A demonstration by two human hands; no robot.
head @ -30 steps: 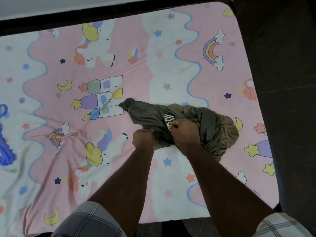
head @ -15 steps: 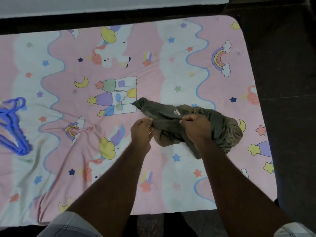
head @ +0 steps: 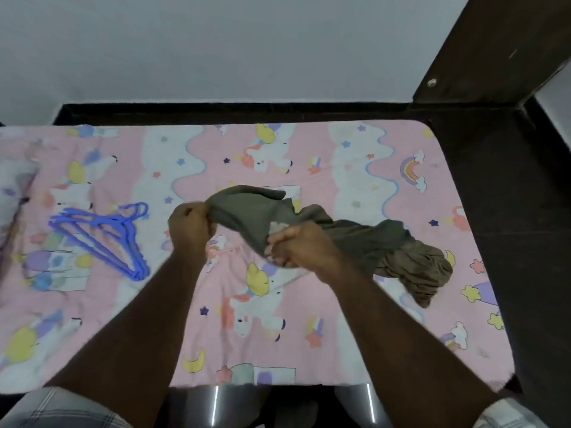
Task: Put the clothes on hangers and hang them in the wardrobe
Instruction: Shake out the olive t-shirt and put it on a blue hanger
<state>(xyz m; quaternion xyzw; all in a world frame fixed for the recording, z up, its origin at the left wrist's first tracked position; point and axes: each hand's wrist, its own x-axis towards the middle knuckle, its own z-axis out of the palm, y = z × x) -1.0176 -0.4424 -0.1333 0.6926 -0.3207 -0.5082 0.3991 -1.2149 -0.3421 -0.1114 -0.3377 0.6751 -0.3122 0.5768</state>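
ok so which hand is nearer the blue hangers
Left. The left hand grips the olive garment just right of the blue hangers lying on the bed sheet; the right hand holds the garment farther right, on the far side of the left hand.

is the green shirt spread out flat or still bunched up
Bunched up. The olive shirt is crumpled: the left hand and right hand grip one end, and the rest lies heaped on the bedsheet.

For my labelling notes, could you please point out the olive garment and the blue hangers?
olive garment (head: 247, 211): head view, on the raised stretch between the hands.
blue hangers (head: 102, 234): head view, on the stacked arms.
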